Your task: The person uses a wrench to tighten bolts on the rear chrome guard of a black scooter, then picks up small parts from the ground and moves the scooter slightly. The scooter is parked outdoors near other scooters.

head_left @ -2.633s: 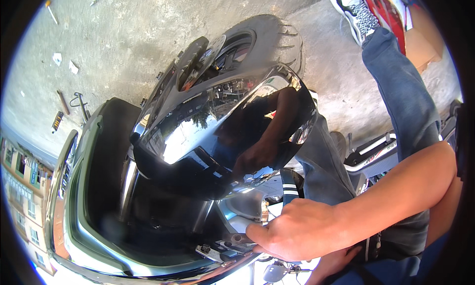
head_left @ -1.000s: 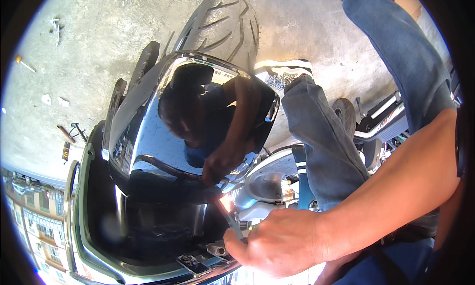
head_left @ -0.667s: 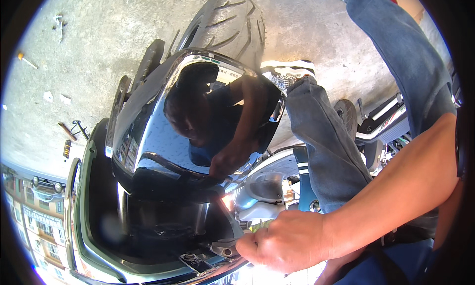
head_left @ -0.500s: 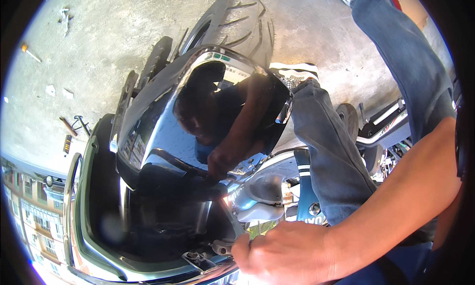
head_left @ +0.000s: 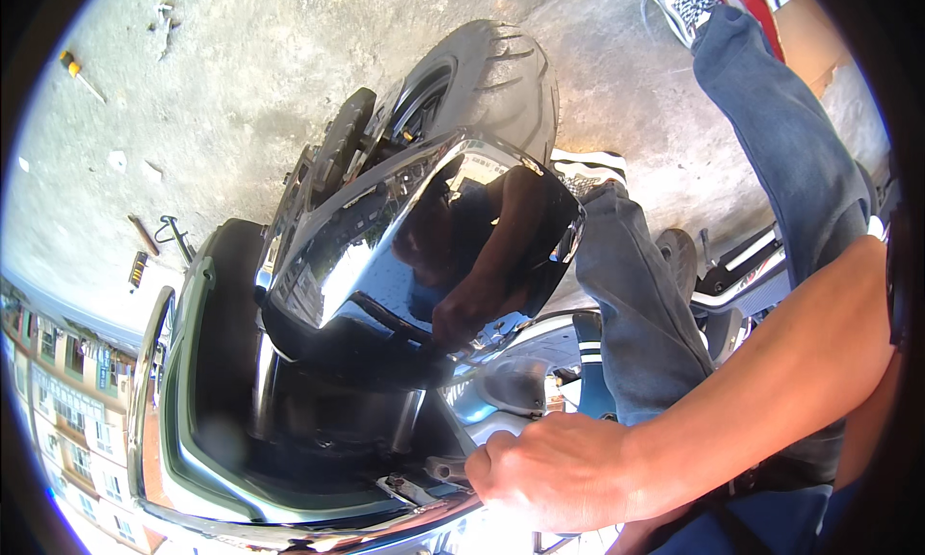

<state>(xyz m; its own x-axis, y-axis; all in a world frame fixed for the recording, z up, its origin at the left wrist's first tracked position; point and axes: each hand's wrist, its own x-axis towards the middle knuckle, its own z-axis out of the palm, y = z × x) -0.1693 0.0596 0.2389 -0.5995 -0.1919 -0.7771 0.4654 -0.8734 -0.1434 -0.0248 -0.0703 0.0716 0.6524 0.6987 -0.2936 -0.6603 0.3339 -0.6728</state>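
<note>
My right hand (head_left: 554,468) comes in from the right with its fingers curled closed at the rim of an open dark box (head_left: 207,459). Beside the fingertips, a grey metal piece with a rounded end (head_left: 445,469) sticks out, and a small metal latch-like part (head_left: 405,489) lies on the rim near it. Whatever the fingers grip is hidden behind them. A glossy black panel (head_left: 482,237), reflecting an arm, stands over the box's far side. My left hand does not show; a strip of skin at the lower right cannot be made out.
Beyond the panel is a thick black tyre (head_left: 496,83). A screwdriver (head_left: 82,75) and a small yellow-and-black item (head_left: 138,271) lie on the concrete floor (head_left: 241,54). Jeans-clad legs (head_left: 646,304) stand close on the right, near parts of another vehicle (head_left: 742,276).
The whole view has shifted, so the tyre, panel and box appear lower and farther right. My right hand stays closed at the box rim beside the grey metal piece.
</note>
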